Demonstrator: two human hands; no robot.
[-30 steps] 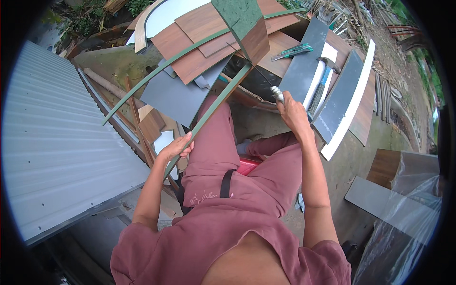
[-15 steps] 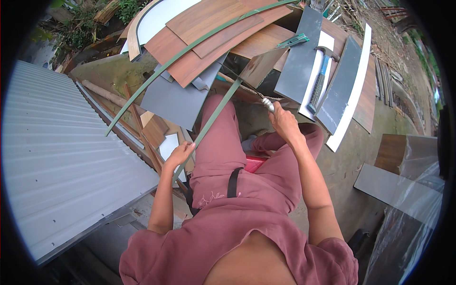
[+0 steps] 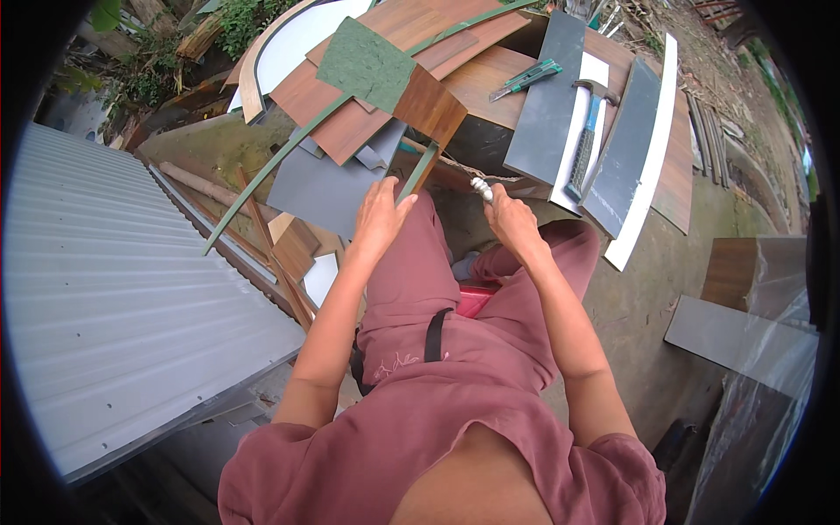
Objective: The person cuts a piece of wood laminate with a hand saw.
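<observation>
As far as could be told from the head view, a narrow green strip (image 3: 418, 173) was lined up near the upper middle of the frame, with the fingers and thumb of the left hand (image 3: 378, 214) set about its lower part. Whether it was clamped or just touched couldn't be told, but that spot was probably picked to keep it steady. A thin tool (image 3: 480, 187) with a whitish handle was gripped firmly by the right hand (image 3: 514, 223), well apart from the other one, its shank pointed toward the upper left, likely so the tip could be steered. Right by the strip's upper end, a green-faced panel (image 3: 366, 66) and a brown wood-grain piece (image 3: 430, 98) were seen edge to edge; whether they were joined couldn't be made out. Toward the upper right, a blue-handled hammer (image 3: 584, 144) was laid along a white board (image 3: 593, 66), and a green utility knife (image 3: 528, 77) was parked on the boards beside it, presumably so both could be grabbed easily. The left side was taken up by a corrugated sheet (image 3: 122, 297).
</observation>
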